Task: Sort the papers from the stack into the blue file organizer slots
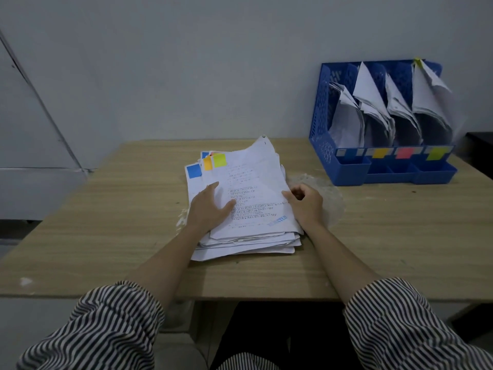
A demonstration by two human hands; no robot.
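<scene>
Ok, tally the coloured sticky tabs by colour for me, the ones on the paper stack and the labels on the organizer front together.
Blue: 3, two on the stack, one organizer label
Orange: 2
Yellow-green: 2
Pink-red: 1
Total: 8; more may be hidden within the stack.

We see a wooden table with a pale grain, marked by a whitish dusty smear right of centre and a small white chip near its front left edge. Behind it stands a plain grey wall. At far right, a dark surface sits beside the table.
</scene>
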